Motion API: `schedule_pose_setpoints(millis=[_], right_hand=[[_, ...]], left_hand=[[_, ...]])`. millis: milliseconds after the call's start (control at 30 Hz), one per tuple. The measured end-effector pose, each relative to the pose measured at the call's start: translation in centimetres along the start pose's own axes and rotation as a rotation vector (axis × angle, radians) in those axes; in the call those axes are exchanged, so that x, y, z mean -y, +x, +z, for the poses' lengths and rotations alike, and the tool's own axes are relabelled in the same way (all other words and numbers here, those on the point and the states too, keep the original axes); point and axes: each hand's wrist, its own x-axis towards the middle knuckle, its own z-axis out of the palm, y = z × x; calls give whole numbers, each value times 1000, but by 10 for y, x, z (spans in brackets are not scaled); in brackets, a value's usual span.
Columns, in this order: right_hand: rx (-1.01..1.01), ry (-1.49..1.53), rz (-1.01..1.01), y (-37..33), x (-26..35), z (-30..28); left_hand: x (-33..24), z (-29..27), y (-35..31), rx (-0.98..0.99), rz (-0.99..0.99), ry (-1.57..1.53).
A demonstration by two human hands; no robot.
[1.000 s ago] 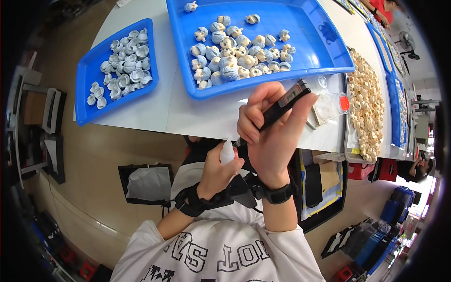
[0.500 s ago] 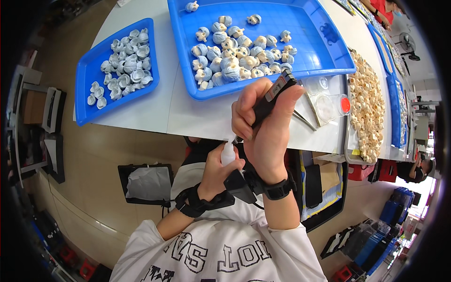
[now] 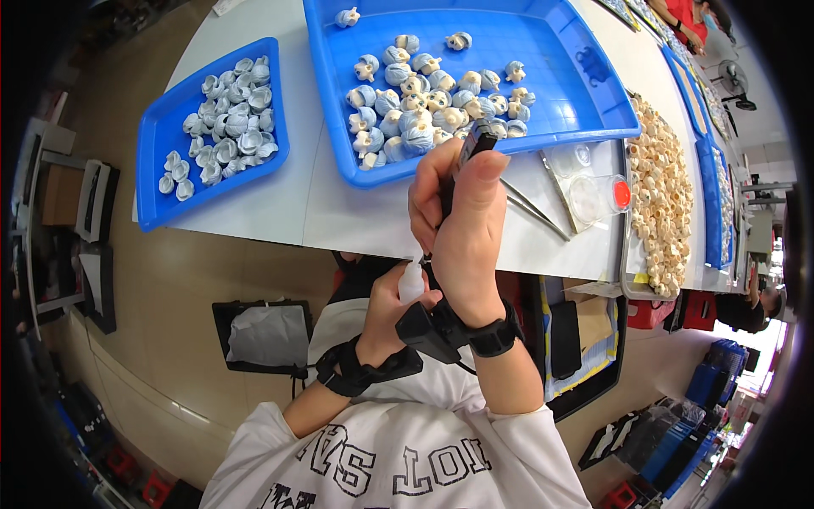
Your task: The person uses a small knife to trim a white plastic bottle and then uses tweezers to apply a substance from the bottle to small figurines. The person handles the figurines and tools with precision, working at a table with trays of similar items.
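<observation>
"Nozzle bottle (image 3: 412, 284), white: where is it, and how is it held?"

"Near the centre of the view, in the left hand (image 3: 383, 307). Thumb and fingers are closed around the body; the tapered tip points toward the table. Part of the grip is hidden behind the bottle."

"And the right hand (image 3: 466, 233)?"

"Slightly above and to the right. Its fingers are curled around a black stick-shaped tool (image 3: 477, 144), with the thumb extended along it. The tool's lower end, partly covered by the hand, lies close to the bottle's tip; whether the two touch cannot be told."

"What encircles the wrists?"

"Black straps (image 3: 493, 339), one on each."

"Which items lie just beyond the fingers?"

"On the white table (image 3: 365, 219), to the right: metal tweezers (image 3: 555, 227), lying near a narrow flat strip (image 3: 557, 182) and a clear round container (image 3: 585, 199). Beside the latter is a red disc (image 3: 621, 194)."

"Farther outward?"

"Ahead, a large blue tray (image 3: 551, 51) contains doll heads (image 3: 417, 138) with light-blue hair. At left, a smaller blue tray (image 3: 165, 110) contains pale-blue cup-shaped pieces (image 3: 250, 140). At right, cream-coloured pieces (image 3: 660, 195) are massed in another tray."

"And below table level?"

"At left, a black box (image 3: 223, 331) with a grey sheet (image 3: 270, 333) inside; at right, a black crate (image 3: 593, 383). A person in red (image 3: 674, 17) appears at the upper right."
</observation>
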Motion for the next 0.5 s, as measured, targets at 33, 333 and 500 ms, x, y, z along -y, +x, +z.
schedule_pose_setpoints(millis=[33,333,500], right_hand=[[11,-6,-8,1,-1,0],[38,-58,-100,5,-10,1],[64,-84,-197,7,-16,3]], left_hand=[[0,0,0,-3,-5,-13],[-2,-1,0,-13,61,94],[-4,-1,2,-57,137,202]])
